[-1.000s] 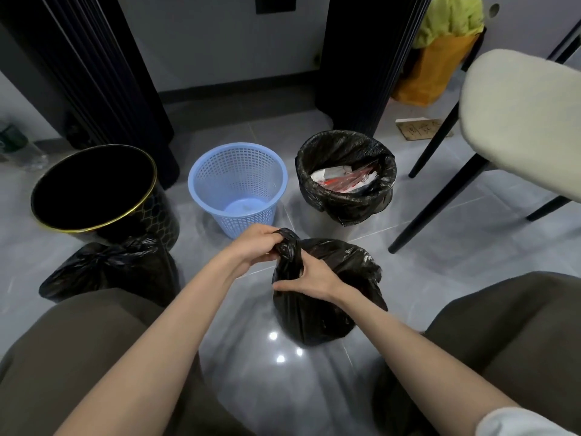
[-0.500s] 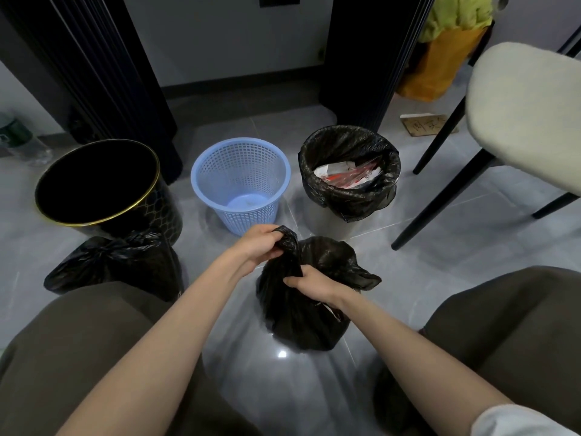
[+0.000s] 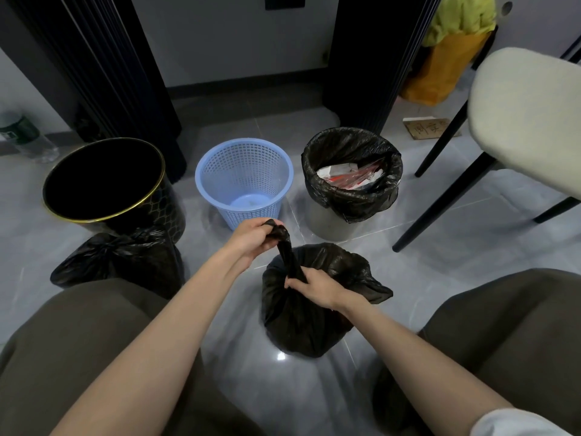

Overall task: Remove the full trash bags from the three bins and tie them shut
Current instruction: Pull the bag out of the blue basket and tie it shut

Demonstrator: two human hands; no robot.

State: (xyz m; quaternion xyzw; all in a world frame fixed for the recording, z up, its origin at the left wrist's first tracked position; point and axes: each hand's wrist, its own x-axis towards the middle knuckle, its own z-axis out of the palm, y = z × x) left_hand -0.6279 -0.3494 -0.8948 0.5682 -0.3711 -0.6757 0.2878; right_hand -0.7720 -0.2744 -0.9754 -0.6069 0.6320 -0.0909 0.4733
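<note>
The gathered neck of a bulging black plastic trash bag (image 3: 301, 313) is gripped by the left hand (image 3: 251, 239) and pinched by the right hand (image 3: 317, 289), a knot being needed next.

Crinkled glossy plastic bag (image 3: 301, 322), blue perforated plastic basket (image 3: 243, 180), polished grey floor tiles (image 3: 283, 388)

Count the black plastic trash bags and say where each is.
3. First bag lies by the gold-rimmed black bin; second bag stands centre, gripped by left hand and right hand; third bag lines the grey bin at right. None seems hidden.
</note>
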